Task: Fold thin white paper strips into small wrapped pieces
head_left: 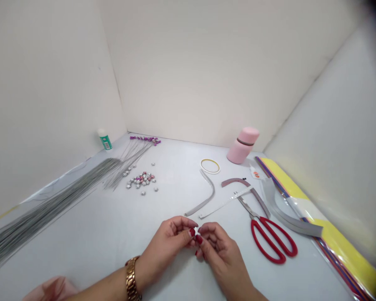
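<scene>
Fingertip to fingertip near the front of the table, my left hand (171, 242) and my right hand (221, 253) pinch a tiny whitish piece (197, 230) that looks like a small paper star. Most of it is hidden by the fingers. Just beyond the hands lie a curved grey paper strip bundle (211, 194) and a thin whitish strip (221, 205). Red-handled scissors (259, 218) rest to the right of my right hand, their blades under the strip's far end. Several folded silver, pink and purple paper stars (141, 180) are heaped to the left.
Grey wire stems (53, 205) stretch along the left, some purple-tipped (144, 139). A green glue stick (105, 140) and pink flask (242, 146) stand behind. A tape roll (219, 169), mauve strips (259, 200), wide grey strips (288, 221) and yellow sheets (344, 255) lie rightward.
</scene>
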Available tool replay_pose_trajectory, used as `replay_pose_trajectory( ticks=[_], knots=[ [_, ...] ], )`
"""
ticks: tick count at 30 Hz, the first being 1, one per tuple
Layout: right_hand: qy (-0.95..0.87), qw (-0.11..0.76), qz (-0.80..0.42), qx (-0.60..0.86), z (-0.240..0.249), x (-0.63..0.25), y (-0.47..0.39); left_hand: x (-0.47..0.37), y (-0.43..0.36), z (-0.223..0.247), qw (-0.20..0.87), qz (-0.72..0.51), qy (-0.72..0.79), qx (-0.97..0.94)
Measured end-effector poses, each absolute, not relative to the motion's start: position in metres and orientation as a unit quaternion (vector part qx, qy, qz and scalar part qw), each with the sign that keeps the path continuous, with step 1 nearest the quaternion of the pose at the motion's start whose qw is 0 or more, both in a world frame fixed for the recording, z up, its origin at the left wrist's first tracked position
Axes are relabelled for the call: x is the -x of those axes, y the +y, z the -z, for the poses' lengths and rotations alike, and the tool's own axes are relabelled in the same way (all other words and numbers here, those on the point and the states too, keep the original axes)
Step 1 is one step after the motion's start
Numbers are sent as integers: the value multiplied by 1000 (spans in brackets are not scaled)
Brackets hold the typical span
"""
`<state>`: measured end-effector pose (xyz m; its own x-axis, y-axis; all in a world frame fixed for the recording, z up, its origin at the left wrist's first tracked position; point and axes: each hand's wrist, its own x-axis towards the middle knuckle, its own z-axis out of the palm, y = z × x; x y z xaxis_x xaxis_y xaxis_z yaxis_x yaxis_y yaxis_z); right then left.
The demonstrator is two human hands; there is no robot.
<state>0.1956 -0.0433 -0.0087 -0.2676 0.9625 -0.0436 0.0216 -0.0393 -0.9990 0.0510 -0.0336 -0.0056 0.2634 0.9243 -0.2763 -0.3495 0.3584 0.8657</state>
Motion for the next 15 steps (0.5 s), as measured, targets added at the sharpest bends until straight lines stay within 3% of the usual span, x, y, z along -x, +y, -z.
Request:
replay_pose_trajectory(
  ticks=[15],
  knots=[
    [-504,440,-587,454,13,-196,-43,-54,-34,4,742,-462,353,-334]
  ],
)
